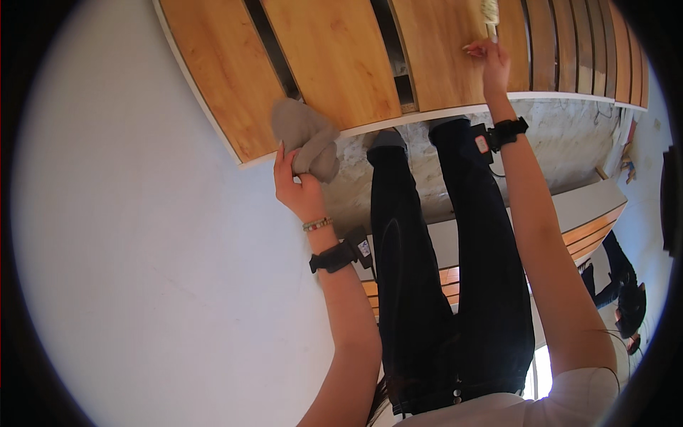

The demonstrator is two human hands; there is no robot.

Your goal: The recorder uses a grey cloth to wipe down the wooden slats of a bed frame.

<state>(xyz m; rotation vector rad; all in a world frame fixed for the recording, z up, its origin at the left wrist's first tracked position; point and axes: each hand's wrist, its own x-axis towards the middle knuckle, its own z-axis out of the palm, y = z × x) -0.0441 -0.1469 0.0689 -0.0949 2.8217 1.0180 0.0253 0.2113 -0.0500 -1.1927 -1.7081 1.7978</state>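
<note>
My left hand [297, 191] is closed on a crumpled grey cloth [304, 132], which lies over the edge of a wooden slatted surface [327, 57]. Part of the cloth hangs past the white rim, beside a dark gap between two planks. Over the right part of the planks, my right hand [492, 60] grips the short handle of a brush with a cream, fluffy-looking head [489, 10]. The top of that brush is cut off by the picture's upper edge.
A pale wall [142, 213] runs along the left. My legs [402, 235] stand on a worn floor [555, 139] at the slatted surface. Behind me is another slatted wooden piece [594, 228]. At the far right is another person in dark clothes [629, 306].
</note>
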